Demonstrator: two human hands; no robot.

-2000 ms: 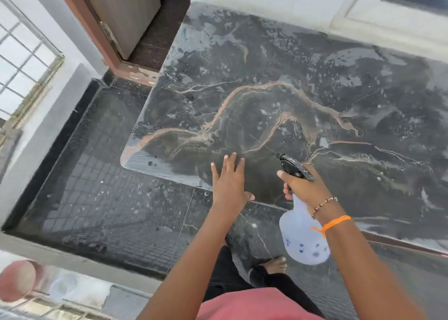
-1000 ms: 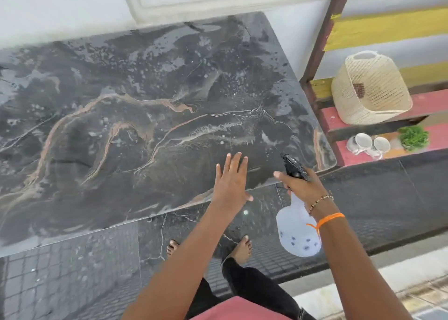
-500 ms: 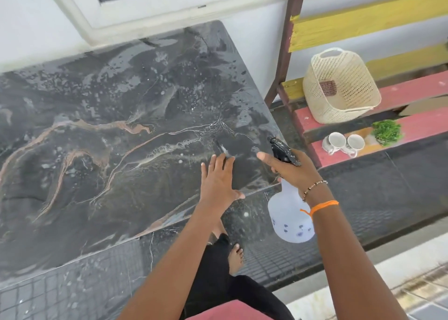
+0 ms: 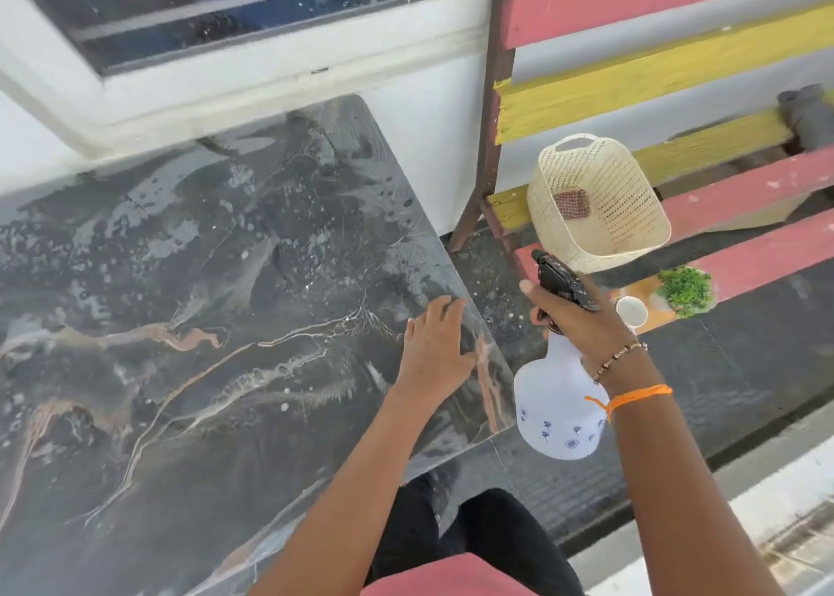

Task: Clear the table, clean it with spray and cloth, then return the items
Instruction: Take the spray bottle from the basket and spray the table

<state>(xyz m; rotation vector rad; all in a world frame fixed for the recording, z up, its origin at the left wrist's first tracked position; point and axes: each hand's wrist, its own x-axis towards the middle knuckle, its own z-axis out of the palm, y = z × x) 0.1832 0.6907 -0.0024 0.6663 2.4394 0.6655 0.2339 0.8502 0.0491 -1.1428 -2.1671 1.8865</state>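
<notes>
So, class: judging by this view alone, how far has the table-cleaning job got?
Done: the table is bare and beaded with spray; the basket, cup and plant sit aside on the bench. In hand: the right hand grips the spray bottle; the left hand lies flat on the tabletop. Left: wiping, then returning items.

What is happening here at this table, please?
A person is cleaning a dark marble table that is wet with spray droplets. The right hand holds a white spray bottle beside the table's right edge. The left hand lies flat and open on the tabletop near that edge, with no cloth in it. A woven basket, a white cup and a small green plant sit on the painted bench at the right.
</notes>
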